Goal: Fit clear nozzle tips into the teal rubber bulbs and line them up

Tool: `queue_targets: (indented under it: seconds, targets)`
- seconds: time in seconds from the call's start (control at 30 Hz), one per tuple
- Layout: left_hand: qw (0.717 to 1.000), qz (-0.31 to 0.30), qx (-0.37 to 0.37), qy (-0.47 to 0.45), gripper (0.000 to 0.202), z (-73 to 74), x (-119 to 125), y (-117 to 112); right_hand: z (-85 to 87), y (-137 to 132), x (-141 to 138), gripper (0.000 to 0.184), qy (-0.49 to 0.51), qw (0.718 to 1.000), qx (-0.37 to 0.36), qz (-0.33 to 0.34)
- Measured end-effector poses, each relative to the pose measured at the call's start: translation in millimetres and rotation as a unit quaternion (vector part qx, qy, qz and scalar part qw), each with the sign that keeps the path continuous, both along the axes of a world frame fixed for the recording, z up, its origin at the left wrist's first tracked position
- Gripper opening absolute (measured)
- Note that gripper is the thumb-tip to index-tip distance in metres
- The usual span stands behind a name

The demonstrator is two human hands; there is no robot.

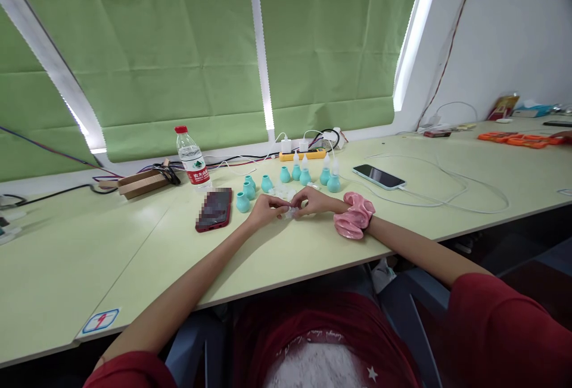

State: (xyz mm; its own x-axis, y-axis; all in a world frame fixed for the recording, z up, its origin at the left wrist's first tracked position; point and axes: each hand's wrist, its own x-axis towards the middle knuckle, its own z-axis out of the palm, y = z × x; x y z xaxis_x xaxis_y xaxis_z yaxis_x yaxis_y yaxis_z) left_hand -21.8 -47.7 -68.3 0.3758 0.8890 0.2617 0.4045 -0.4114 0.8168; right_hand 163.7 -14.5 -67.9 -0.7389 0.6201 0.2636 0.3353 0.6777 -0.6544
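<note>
My left hand (pixel 264 211) and my right hand (pixel 309 200) meet over the table, fingers pinched on a small clear plastic piece (pixel 292 213) between them. Its exact shape is too small to make out. Just beyond lie loose clear plastic pieces (pixel 282 191). Around these stand several teal squeeze bulbs (pixel 243 202). Those to the left have bare openings, while some at the back and right carry a clear pointed tip (pixel 335 167). A pink scrunchie (pixel 354 216) circles my right wrist.
Left of my hands lies a red-cased phone (pixel 214 209), with a water bottle (pixel 193 158) behind it. A charging phone (pixel 379 177) and its white cable lie to the right. A yellow power strip (pixel 302 155), cables and an open cardboard box (pixel 145 183) line the back edge.
</note>
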Motion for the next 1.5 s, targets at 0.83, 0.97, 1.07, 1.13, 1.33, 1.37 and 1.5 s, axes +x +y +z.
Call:
queue_targets:
  seconds: [0.83, 0.97, 1.07, 1.13, 1.33, 1.37, 1.5]
  targets:
    - [0.998, -0.015, 0.040, 0.042, 0.027, 4.6, -0.5, -3.8, -1.8, 0.5, -1.3, 0.033, 0.009, 0.999, -0.038, 0.023]
    - [0.996, -0.008, 0.061, 0.068, 0.029, 4.6, -1.1, -2.0, -2.2, -0.9, -2.1, 0.038, 0.041, 0.995, -0.095, 0.015]
    - [0.994, 0.010, 0.070, 0.081, 0.030, 4.6, -1.3, -1.2, -0.3, -4.0, -3.1, 0.040, 0.076, 0.992, -0.105, -0.004]
    - [0.994, 0.013, 0.074, 0.075, 0.031, 4.0, -1.2, -1.2, 0.8, -6.1, -3.9, 0.040, 0.097, 0.990, -0.101, -0.014]
    - [0.996, 0.025, 0.071, 0.045, 0.029, 1.7, 0.6, -4.5, -0.6, -7.3, -5.6, 0.037, 0.118, 0.989, -0.082, -0.017]
    - [0.998, 0.025, 0.059, 0.030, 0.029, 1.9, 1.2, -5.2, -0.6, -6.7, -5.5, 0.037, 0.117, 0.990, -0.070, -0.019]
    - [0.995, 0.052, -0.018, -0.088, 0.035, 5.0, 3.2, -6.9, 2.6, -5.1, -4.5, 0.037, 0.135, 0.989, 0.017, -0.050]
